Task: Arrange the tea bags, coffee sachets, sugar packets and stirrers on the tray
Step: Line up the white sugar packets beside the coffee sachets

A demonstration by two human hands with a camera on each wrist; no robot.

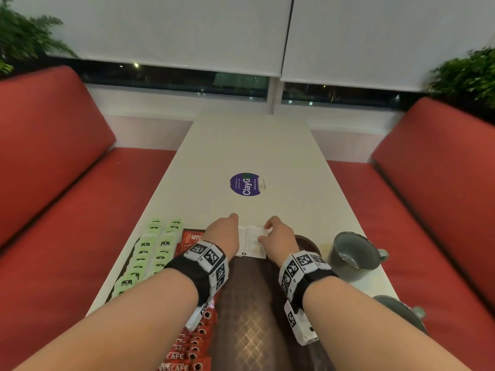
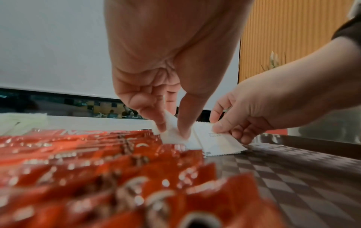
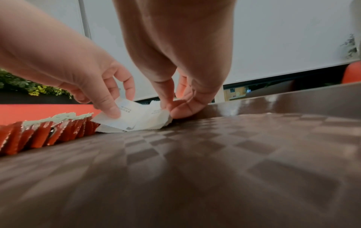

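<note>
White sugar packets (image 1: pixel 253 241) lie at the far end of the dark brown checkered tray (image 1: pixel 251 325). My left hand (image 1: pixel 223 231) pinches the left packet (image 2: pixel 171 131) between thumb and fingers. My right hand (image 1: pixel 277 235) pinches the right packet (image 3: pixel 156 117) at its far edge. Red coffee sachets (image 1: pixel 191 352) lie in an overlapping row on the tray's left part (image 2: pixel 97 162). Green tea bags (image 1: pixel 150 255) lie in two rows further left. No stirrers are in view.
Two grey cups (image 1: pixel 353 254) stand to the right of the tray on the white table (image 1: pixel 254 151). A purple round sticker (image 1: pixel 246 184) lies mid-table. Red sofas (image 1: pixel 53 170) flank the table on both sides.
</note>
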